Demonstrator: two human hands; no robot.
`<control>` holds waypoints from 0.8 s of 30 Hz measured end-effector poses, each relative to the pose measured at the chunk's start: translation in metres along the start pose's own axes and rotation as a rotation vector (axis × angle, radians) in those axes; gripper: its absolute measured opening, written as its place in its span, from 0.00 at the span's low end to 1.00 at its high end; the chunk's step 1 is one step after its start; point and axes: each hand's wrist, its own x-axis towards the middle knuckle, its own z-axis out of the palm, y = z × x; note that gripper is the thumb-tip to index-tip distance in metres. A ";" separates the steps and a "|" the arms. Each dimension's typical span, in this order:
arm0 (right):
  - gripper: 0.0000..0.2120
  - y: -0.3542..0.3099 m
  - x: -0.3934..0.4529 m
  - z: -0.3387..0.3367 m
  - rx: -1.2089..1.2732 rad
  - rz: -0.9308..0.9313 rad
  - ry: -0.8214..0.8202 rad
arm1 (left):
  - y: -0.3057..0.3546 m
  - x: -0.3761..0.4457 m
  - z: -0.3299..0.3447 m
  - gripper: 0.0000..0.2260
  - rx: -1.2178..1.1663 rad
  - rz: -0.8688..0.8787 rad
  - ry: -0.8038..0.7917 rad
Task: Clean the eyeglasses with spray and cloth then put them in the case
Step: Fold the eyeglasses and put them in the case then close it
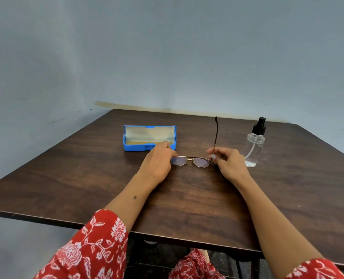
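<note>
Seen from the head, looking down at a dark wooden bench (pixel 86 178) against a pale wall.

Glasses (pixel 190 161) at mid-bench, lenses facing up toward the camera, long axis running left to right, square across the body. Held at both ends: left hand (pixel 157 164) curled over the left hinge, covering that lens edge; right hand (pixel 227 164) pinching the right hinge between thumb and fingers. Right temple (pixel 215 133) unfolded, pointing away toward the wall. Left temple hidden under the left hand, so folded or open cannot be told.

Blue case (pixel 149 138) open, just behind the left hand and almost touching its fingers, lid upright, tan lining showing, nothing visible inside. Long axis also left to right, parallel to the glasses.

Spray bottle (pixel 254 143) upright, clear with black pump, just beside the right hand on its outer side, a little liquid at the bottom.

No cloth in sight.

Likely next: folding the raised temple flat, then carrying the glasses back and left into the case. Left hand nearer the case; right hand nearer the bottle. Parallel axes, so no turning needed, only a short lift away from the body.
</note>
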 end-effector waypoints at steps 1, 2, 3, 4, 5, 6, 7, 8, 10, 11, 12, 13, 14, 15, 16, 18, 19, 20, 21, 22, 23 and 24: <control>0.10 -0.001 -0.001 0.001 -0.020 -0.013 0.010 | 0.000 -0.001 0.000 0.15 -0.005 0.000 -0.001; 0.10 0.000 -0.002 0.002 -0.040 -0.025 0.019 | -0.001 -0.001 0.000 0.15 -0.006 -0.002 -0.007; 0.11 0.000 -0.002 0.003 -0.063 -0.037 0.026 | 0.000 -0.002 0.000 0.16 -0.007 -0.005 -0.014; 0.11 0.000 -0.002 0.004 -0.088 -0.047 0.028 | 0.000 -0.002 0.000 0.16 -0.009 -0.011 -0.021; 0.11 0.000 -0.002 0.005 -0.116 -0.057 0.026 | 0.000 -0.002 -0.001 0.16 -0.015 -0.019 -0.028; 0.12 0.000 -0.003 0.005 -0.145 -0.067 0.023 | 0.000 -0.003 -0.001 0.17 -0.025 -0.029 -0.031; 0.12 -0.001 -0.003 0.005 -0.169 -0.075 0.019 | 0.000 -0.003 -0.002 0.17 -0.032 -0.038 -0.032; 0.13 -0.002 -0.004 0.005 -0.189 -0.083 0.014 | 0.000 -0.003 -0.002 0.17 -0.036 -0.041 -0.026; 0.14 -0.003 -0.004 0.006 -0.227 -0.107 0.010 | -0.002 -0.003 0.000 0.17 -0.067 -0.053 0.015; 0.14 -0.004 -0.004 0.006 -0.252 -0.121 0.008 | -0.003 -0.004 0.001 0.17 -0.104 -0.073 0.049; 0.15 -0.004 -0.003 0.007 -0.288 -0.137 0.003 | -0.004 -0.004 0.001 0.16 -0.148 -0.098 0.077; 0.16 -0.004 -0.003 0.007 -0.331 -0.151 -0.005 | -0.004 -0.005 0.001 0.16 -0.191 -0.117 0.101; 0.16 -0.004 -0.003 0.008 -0.368 -0.160 -0.013 | -0.004 -0.006 0.001 0.15 -0.229 -0.130 0.116; 0.16 -0.004 -0.002 0.008 -0.395 -0.165 -0.019 | -0.004 -0.006 0.002 0.15 -0.261 -0.143 0.124; 0.16 -0.004 -0.002 0.008 -0.414 -0.169 -0.024 | -0.003 -0.007 0.001 0.15 -0.294 -0.161 0.130; 0.17 -0.005 -0.003 0.008 -0.448 -0.185 -0.033 | -0.002 -0.009 0.001 0.16 -0.372 -0.226 0.136; 0.17 -0.006 -0.003 0.008 -0.461 -0.196 -0.035 | -0.002 -0.008 0.000 0.17 -0.422 -0.264 0.145; 0.17 -0.007 -0.004 0.007 -0.472 -0.203 -0.037 | -0.002 -0.008 -0.001 0.19 -0.473 -0.305 0.154; 0.17 -0.008 -0.005 0.007 -0.482 -0.207 -0.039 | -0.001 -0.008 -0.003 0.22 -0.526 -0.342 0.161; 0.16 -0.009 -0.006 0.008 -0.492 -0.211 -0.041 | 0.000 -0.007 -0.004 0.24 -0.581 -0.370 0.160; 0.16 -0.010 -0.006 0.008 -0.504 -0.216 -0.044 | 0.001 -0.008 -0.005 0.25 -0.627 -0.386 0.158; 0.16 -0.011 -0.006 0.008 -0.519 -0.219 -0.048 | 0.001 -0.008 -0.005 0.25 -0.654 -0.387 0.159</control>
